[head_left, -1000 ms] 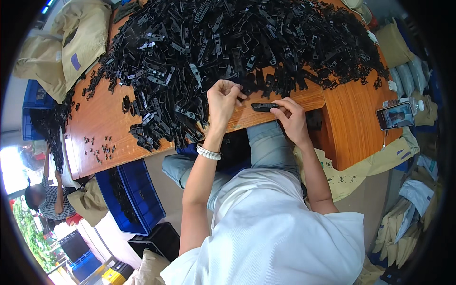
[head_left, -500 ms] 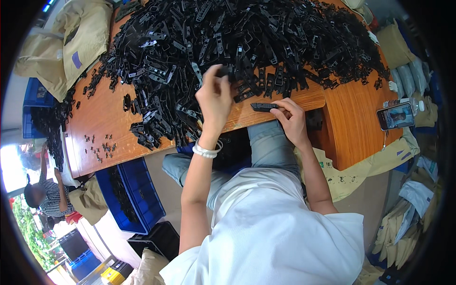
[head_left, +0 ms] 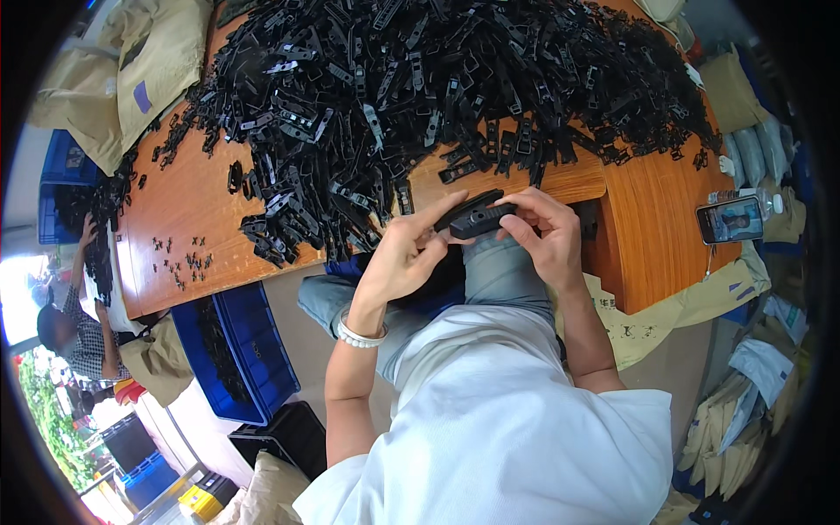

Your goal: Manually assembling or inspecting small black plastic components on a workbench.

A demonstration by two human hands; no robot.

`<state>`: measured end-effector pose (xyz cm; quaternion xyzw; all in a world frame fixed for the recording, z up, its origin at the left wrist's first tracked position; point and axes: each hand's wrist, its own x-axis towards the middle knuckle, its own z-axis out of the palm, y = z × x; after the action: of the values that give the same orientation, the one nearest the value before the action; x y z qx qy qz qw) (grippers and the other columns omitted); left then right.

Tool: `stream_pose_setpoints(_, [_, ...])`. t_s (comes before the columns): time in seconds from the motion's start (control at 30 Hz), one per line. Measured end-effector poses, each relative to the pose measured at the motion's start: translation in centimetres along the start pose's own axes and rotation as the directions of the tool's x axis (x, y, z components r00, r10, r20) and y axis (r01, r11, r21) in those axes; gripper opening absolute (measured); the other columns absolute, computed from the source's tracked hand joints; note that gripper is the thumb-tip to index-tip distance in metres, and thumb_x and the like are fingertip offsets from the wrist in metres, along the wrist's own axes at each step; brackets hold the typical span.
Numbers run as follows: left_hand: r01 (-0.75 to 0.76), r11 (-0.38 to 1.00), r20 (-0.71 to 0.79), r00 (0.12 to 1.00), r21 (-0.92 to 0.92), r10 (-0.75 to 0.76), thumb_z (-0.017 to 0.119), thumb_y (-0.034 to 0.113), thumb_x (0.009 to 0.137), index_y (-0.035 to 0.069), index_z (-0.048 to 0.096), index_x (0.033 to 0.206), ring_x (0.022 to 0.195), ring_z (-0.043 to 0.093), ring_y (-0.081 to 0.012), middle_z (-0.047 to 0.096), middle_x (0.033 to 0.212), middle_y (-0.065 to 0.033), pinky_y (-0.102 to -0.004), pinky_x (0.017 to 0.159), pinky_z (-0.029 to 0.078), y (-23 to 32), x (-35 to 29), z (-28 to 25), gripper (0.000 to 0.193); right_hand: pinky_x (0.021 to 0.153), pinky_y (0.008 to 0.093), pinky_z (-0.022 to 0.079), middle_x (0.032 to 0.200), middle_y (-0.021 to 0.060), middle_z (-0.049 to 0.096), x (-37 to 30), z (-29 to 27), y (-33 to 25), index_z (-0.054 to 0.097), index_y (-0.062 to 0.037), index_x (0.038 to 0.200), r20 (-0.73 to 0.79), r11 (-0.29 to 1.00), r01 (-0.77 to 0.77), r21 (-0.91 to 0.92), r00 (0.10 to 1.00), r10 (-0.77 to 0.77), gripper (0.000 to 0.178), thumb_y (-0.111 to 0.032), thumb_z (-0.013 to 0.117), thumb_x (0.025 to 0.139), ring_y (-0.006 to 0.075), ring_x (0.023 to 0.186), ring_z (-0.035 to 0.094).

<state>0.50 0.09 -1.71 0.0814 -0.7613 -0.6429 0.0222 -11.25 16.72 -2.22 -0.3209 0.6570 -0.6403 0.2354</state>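
Note:
In front of my lap, my left hand (head_left: 401, 261) pinches a slim black plastic strip (head_left: 453, 211) between thumb and fingers. Right beside it, my right hand (head_left: 549, 234) grips the end of a thicker black plastic part (head_left: 478, 224) with a ridged, tapered body. The two pieces lie almost parallel and close together; whether they touch, I cannot tell. A large heap of similar black plastic parts (head_left: 350, 114) covers the far side of the wooden table (head_left: 682, 210), just beyond both hands.
Several tiny dark pieces (head_left: 184, 262) lie at the table's left. Below stands a blue crate (head_left: 254, 350) holding black parts. A phone (head_left: 730, 219) leans near a clear bottle (head_left: 770, 199) at the right edge. Another person (head_left: 87, 332) works at far left. Paper sacks (head_left: 157, 79) stand at upper left.
My left hand has come back from the heap, down and right, with the thin strip to meet the other part. My right hand has shifted slightly right and nearer, still gripping its part.

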Motion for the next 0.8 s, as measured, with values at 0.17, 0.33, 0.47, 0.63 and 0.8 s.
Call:
stream_pose_setpoints(0.17, [-0.023,0.999,-0.119,0.993,-0.025,0.02,0.054,-0.003,0.074,-0.004,0.045,0.121,0.07,0.061,-0.0133,0.064,0.091,-0.0145,-0.022,0.061,0.047,0.7,-0.8,1.4,0.048,0.061,0.0209,0.045,0.083,0.0073,0.057,-0.3,0.8,-0.8,0.059,0.0051,0.096,-0.02,0.993,0.005,-0.114,1.0,-0.007,0.021,-0.009,0.061,0.08,0.013,0.071,0.059])
stream_pose_setpoints(0.33, [-0.072,0.997,-0.253,0.964,0.029,0.077,0.064,0.003,0.073,-0.005,0.052,0.11,0.078,0.063,-0.023,0.061,0.095,-0.0194,-0.0281,0.067,0.05,-0.1,-1.0,1.6,0.04,0.069,0.0241,0.043,0.086,0.0067,0.057,0.8,1.8,-0.1,0.056,0.002,0.106,0.039,0.939,0.264,-0.221,0.964,-0.262,0.032,-0.014,0.062,0.079,0.0149,0.078,0.053])
stream_pose_setpoints(0.47, [-0.168,0.969,-0.285,0.934,0.179,0.215,0.064,0.001,0.071,-0.003,0.055,0.106,0.075,0.063,-0.0213,0.063,0.087,-0.016,-0.0256,0.066,0.049,0.1,-1.4,1.8,0.036,0.069,0.0238,0.042,0.086,0.0076,0.056,0.5,1.8,0.2,0.056,0.0011,0.106,0.097,0.974,0.172,-0.15,0.983,-0.158,0.032,-0.016,0.06,0.08,0.0151,0.076,0.052])
stream_pose_setpoints(0.63, [-0.136,0.989,-0.29,0.946,0.058,0.147,0.062,0.002,0.075,-0.005,0.056,0.105,0.074,0.064,-0.0157,0.064,0.083,-0.0113,-0.023,0.066,0.048,-0.6,-2.4,1.3,0.031,0.065,0.0227,0.041,0.084,0.0065,0.056,0.8,1.7,-0.1,0.058,0.0024,0.099,0.167,0.951,0.159,-0.267,0.979,-0.117,0.027,-0.015,0.062,0.079,0.0139,0.074,0.052])
stream_pose_setpoints(0.8, [-0.044,0.992,-0.162,0.987,-0.117,0.025,0.063,0.009,0.078,-0.003,0.055,0.109,0.08,0.061,-0.0137,0.062,0.093,-0.009,-0.0228,0.07,0.047,-1.5,-3.4,-0.3,0.034,0.051,0.0177,0.042,0.082,0.0064,0.056,0.6,2.9,-0.4,0.06,0.0035,0.096,0.236,0.973,-0.202,0.11,0.956,0.172,0.02,-0.005,0.061,0.079,0.0096,0.06,0.054])
